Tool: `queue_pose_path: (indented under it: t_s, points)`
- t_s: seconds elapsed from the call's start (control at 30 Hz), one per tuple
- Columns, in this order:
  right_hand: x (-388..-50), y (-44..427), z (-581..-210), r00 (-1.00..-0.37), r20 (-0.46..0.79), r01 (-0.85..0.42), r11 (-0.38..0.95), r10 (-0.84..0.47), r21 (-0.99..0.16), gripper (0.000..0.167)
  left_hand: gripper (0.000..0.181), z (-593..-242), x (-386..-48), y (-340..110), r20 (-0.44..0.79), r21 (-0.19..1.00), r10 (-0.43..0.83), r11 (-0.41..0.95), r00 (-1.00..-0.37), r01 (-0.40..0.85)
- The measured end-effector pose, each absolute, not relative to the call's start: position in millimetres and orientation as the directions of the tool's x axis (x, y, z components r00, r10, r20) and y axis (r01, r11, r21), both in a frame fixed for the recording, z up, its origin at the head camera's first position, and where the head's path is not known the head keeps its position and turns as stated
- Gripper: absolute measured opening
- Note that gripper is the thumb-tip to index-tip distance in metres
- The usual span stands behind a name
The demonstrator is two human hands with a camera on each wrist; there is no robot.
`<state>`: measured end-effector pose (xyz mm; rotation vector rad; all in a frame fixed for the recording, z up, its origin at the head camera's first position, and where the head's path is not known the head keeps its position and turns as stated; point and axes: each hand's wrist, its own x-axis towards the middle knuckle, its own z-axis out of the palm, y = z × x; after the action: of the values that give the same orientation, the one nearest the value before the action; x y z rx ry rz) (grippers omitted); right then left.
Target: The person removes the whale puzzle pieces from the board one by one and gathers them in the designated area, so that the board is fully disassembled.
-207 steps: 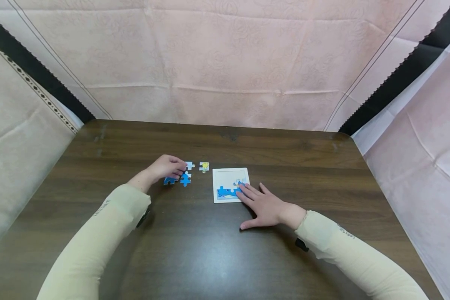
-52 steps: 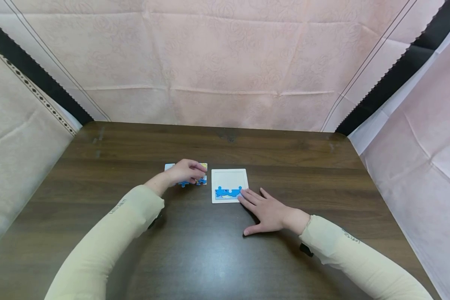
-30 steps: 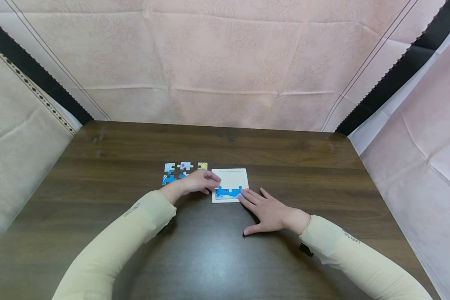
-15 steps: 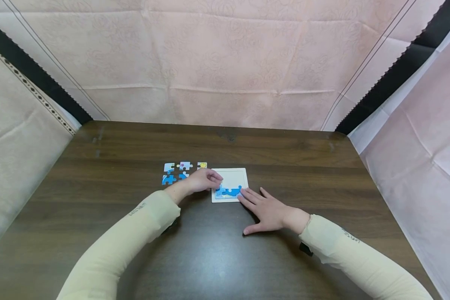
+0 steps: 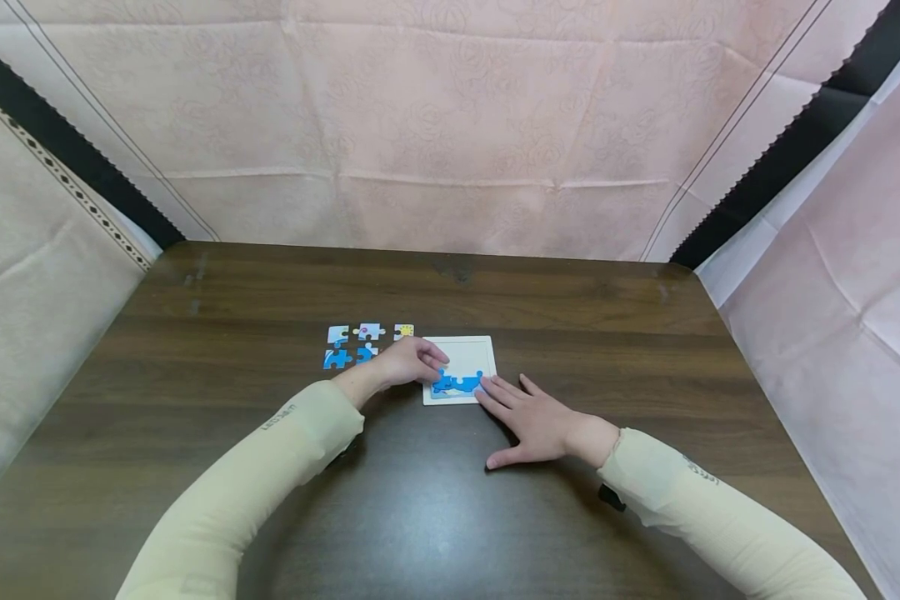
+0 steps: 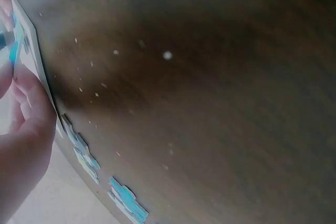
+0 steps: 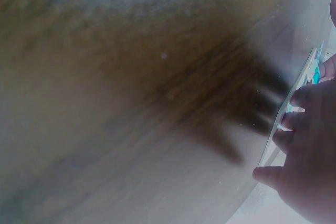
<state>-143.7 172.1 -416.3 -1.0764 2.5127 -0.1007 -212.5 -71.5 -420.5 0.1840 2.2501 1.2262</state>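
Observation:
A white square puzzle tray (image 5: 468, 350) lies on the table, with joined blue pieces (image 5: 461, 384) along its near side. My left hand (image 5: 412, 362) is over the tray's left edge, its thumb and fingers pinching a blue puzzle piece (image 6: 16, 48), seen tilted in the left wrist view. From above, the fingers mostly hide that piece. My right hand (image 5: 532, 422) lies spread at the tray's near right corner, fingertips touching the rim and thumb out on the table. The right wrist view shows those fingers (image 7: 299, 98) along the tray edge.
Left of the tray lie several loose pieces: a pale blue piece (image 5: 337, 334), a pale patterned piece (image 5: 370, 331), a yellow sun piece (image 5: 404, 330), and two blue ones, including a blue piece (image 5: 337, 359). The brown wooden table (image 5: 420, 517) ends at light cloth walls (image 5: 450, 125).
From the loose pieces, my left hand has moved right to the tray, taking a blue piece from the nearer row. The last half second brings only a slight rightward shift. My right hand stays put.

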Motion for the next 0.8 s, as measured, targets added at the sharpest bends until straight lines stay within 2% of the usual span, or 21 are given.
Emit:
queue_pose_path:
  t_s: [0.23,0.6,0.8]
  points:
    - [-144.2,172.7,-416.0,-0.623,-0.342,-0.674,0.705,-0.703,-0.222,0.094,0.029,-419.2,-209.4,-71.8,-0.438,0.824,0.419,0.541,-0.795,-0.169]
    - [-144.2,172.1,-416.1,-0.626,-0.349,-0.672,0.710,-0.697,-0.213,0.094,0.031,-414.2,-214.5,-85.0,-0.473,0.838,0.392,0.475,-0.789,-0.267]
    - [-144.4,172.6,-416.7,-0.626,-0.342,-0.673,0.707,-0.701,-0.218,0.094,0.033,-405.6,-215.2,-102.1,-0.457,0.857,0.440,0.449,-0.773,-0.252]
